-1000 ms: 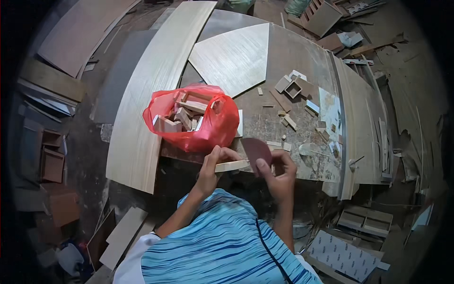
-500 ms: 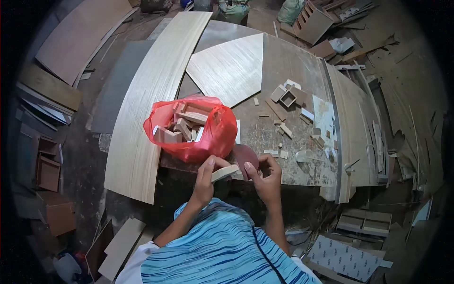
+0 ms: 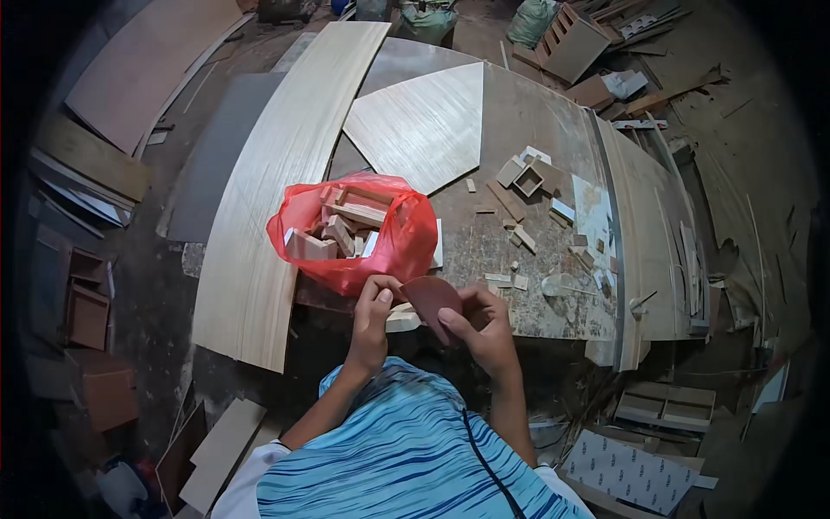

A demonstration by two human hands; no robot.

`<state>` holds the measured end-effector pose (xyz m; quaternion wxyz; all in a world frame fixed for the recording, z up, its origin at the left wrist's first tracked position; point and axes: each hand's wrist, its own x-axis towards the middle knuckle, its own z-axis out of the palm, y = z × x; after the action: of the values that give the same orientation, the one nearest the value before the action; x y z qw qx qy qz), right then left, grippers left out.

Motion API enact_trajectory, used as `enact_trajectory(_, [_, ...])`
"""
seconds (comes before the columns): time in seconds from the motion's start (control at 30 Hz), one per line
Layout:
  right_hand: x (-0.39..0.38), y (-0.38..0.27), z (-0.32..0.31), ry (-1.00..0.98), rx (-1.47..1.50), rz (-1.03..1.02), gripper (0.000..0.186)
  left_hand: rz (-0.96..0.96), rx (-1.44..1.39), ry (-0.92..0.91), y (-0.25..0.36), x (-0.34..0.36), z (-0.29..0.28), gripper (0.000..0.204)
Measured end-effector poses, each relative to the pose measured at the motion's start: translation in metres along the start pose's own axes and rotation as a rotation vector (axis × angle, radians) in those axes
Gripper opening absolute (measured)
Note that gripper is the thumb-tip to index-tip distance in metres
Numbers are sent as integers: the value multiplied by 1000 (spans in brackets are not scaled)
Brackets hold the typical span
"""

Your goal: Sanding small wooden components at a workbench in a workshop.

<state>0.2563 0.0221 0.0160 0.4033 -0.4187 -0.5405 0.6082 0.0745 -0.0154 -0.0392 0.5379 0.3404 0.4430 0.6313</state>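
Between my hands, near the front edge of the worktable [image 3: 553, 320], are a small pale wood block [image 3: 401, 323] and a reddish-brown sanding disc [image 3: 430, 303]. My left hand [image 3: 373, 322] grips the block with thumb and fingers. Pinched in my right hand [image 3: 486, 329], the disc bends and partly covers the block's right end. Just beyond my hands sits a red plastic bag [image 3: 406, 246], its mouth wide, with several wood pieces [image 3: 339, 232] inside.
A long pale board [image 3: 277, 173] lies along the table's left side, overhanging its front. A white-grained panel [image 3: 424, 121] lies at the back. Small offcuts [image 3: 523, 238], a square wooden frame [image 3: 527, 179] and a clear plastic cup [image 3: 555, 284] are on the right.
My right hand and the sanding disc have moved left, over the block. The block has turned and its right end is now behind the disc.
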Motion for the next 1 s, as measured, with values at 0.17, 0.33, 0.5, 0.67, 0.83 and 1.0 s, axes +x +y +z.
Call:
enact_trajectory(0.17, [4,4,-8,150,-38,-19,19,11,-53,6,9,1,-1,32])
enact_trajectory(0.33, [4,10,-1,74,-36,-25,20,59,28,44,14,1,-5,40])
enact_trajectory(0.5, [-2,-3,4,69,70,-70,20,55,-41,21,16,-1,-5,46])
enact_trajectory(0.67, [6,5,4,153,-304,-94,20,144,-9,25,11,1,-10,53])
enact_trajectory(0.83, [3,-16,30,5,43,-203,18,120,-15,53,1,0,-22,55])
enact_trajectory(1.0, [7,18,18,205,-167,-92,21,13,-316,65,-21,3,-14,47])
